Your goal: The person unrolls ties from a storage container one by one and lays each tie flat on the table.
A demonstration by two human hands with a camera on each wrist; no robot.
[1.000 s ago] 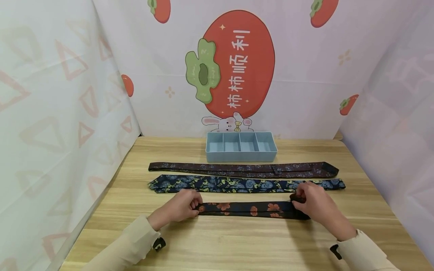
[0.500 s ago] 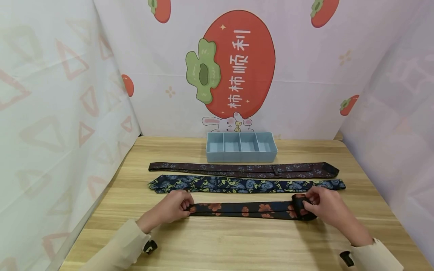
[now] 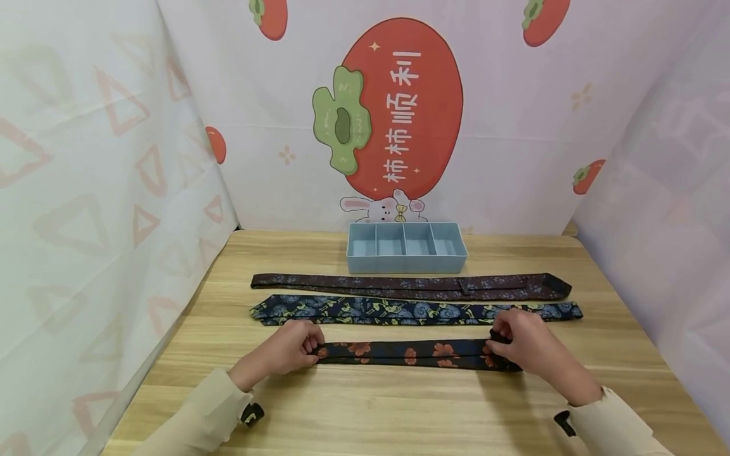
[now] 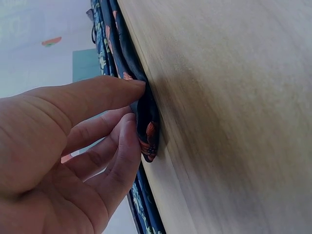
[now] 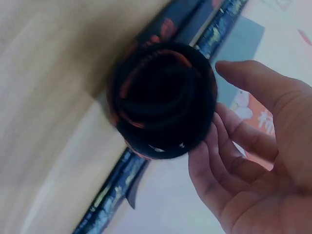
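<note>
A dark necktie with orange flowers [image 3: 410, 353] lies stretched from side to side between my two hands. My left hand [image 3: 285, 349] pinches its left end between thumb and fingers; in the left wrist view that folded tip [image 4: 147, 129] is just above the wood. At the right end the necktie is wound into a roll [image 5: 158, 102], seen end-on and slightly blurred in the right wrist view. My right hand [image 3: 530, 345] holds this roll from its far side, thumb and fingertips at its edge. In the head view the hand covers much of the roll.
Behind lie a navy necktie with blue and yellow pattern [image 3: 422, 310] and a maroon flowered necktie [image 3: 393, 285], both flat. A light blue four-compartment box [image 3: 406, 263] stands at the back of the wooden table [image 3: 376, 411]. Printed cloth [image 3: 274, 183] hangs around it.
My left hand has shifted left with the necktie's end, then stayed put. My right hand moved right, showing the roll, then came back left over it. The other neckties and box have not moved.
</note>
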